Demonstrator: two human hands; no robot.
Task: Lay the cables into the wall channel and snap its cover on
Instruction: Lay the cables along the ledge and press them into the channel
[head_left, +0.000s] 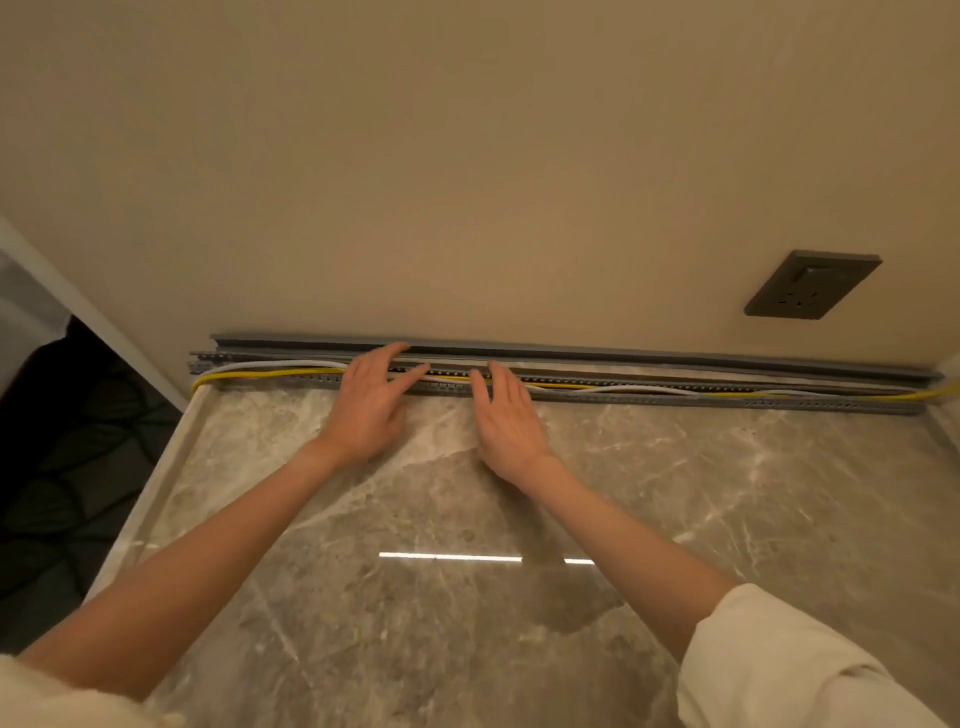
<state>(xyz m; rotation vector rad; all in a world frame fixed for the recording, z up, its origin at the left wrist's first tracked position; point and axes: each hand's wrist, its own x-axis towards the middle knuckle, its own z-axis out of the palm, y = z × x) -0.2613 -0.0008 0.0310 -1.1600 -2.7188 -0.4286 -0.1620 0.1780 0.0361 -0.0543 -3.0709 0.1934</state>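
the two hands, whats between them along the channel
In the head view, between the left hand and right hand lies an open stretch of the grey channel, with the yellow cable and white cable running through it.

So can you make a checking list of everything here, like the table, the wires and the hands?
Surface: marble countertop, glossy, bare in front.
Job's things: grey slotted wall channel lying open along the wall; grey cover behind it, not snapped on.
Clutter: nothing seen.
Hands: left hand and right hand open, fingers reaching over the channel, holding nothing.
Cables: yellow cable and white cable run in the channel; yellow ends spill out both sides.
Surroundings: beige wall, dark socket at right.
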